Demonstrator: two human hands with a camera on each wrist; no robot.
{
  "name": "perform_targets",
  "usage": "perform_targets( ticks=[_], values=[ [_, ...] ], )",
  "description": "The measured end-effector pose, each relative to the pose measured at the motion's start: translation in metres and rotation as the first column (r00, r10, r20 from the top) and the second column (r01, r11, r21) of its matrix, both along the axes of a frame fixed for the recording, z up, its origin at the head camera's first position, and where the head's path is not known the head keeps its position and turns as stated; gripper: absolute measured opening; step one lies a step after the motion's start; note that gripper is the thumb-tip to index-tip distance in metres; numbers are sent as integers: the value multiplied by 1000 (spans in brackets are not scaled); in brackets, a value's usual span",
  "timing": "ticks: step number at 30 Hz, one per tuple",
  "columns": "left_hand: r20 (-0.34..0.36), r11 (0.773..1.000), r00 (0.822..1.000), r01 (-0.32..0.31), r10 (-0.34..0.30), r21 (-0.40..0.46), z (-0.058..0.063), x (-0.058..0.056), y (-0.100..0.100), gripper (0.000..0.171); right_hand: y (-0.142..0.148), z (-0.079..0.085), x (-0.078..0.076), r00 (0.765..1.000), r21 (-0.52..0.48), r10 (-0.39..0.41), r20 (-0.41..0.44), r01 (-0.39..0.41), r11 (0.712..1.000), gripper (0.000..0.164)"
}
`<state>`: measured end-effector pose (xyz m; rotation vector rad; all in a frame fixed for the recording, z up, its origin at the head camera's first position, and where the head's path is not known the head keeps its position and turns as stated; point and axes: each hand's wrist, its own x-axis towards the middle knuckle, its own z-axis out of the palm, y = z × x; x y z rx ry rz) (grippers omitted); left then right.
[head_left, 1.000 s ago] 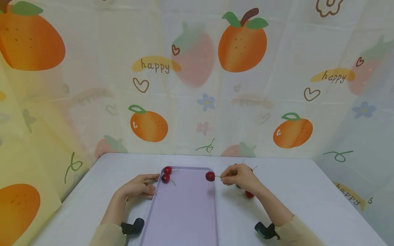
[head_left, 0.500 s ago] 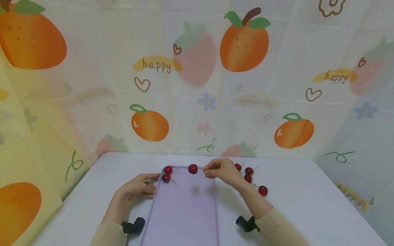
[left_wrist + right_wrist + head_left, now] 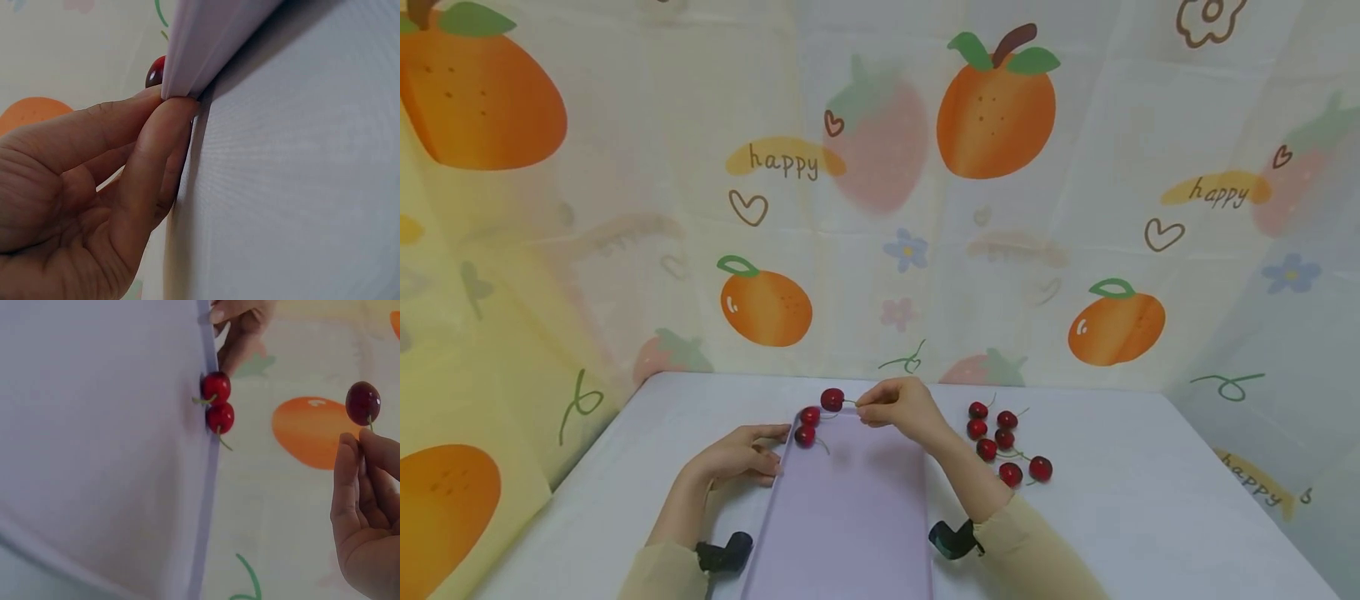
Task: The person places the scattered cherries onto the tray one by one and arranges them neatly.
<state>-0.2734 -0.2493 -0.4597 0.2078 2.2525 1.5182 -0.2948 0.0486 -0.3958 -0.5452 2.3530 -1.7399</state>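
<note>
My right hand point(image 3: 901, 410) pinches a dark red cherry point(image 3: 832, 400) by its stem. The fruit hangs in the air over the far edge of the lilac tray point(image 3: 850, 517). Two more cherries lie in the tray's far left corner, one cherry point(image 3: 810, 417) just behind the other cherry point(image 3: 805, 436); both have green stems, plain in the right wrist view. At the tray's left side my left hand point(image 3: 741, 457) grips the rim between thumb and finger, as the left wrist view shows at the tray edge point(image 3: 194, 47).
Several loose cherries point(image 3: 1005, 438) lie in a group on the white table point(image 3: 1112, 508), right of the tray. A fruit-printed cloth point(image 3: 1000, 325) hangs behind the table. Each wrist wears a black camera mount, such as the right mount point(image 3: 953, 540).
My right hand has carried the cherry leftward from the tray's right edge to above its far left corner, uncovering the cherries on the table. The left hand has stayed at the rim.
</note>
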Motion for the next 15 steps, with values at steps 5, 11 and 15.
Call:
perform_targets(
  ticks=[5,11,15],
  values=[
    [-6,1000,1000,7,-7,1,0,1,0,70,-15,-9,-1,1000,-17,22,17,-22,1000,18],
    [-8,1000,1000,-3,3,17,1,2,1,70,-29,-20,0,999,-14,12,46,-12,1000,16],
    [-12,1000,1000,11,-10,23,1,2,1,70,-37,-26,1,998,-2,9,55,-9,1000,14]
  ],
)
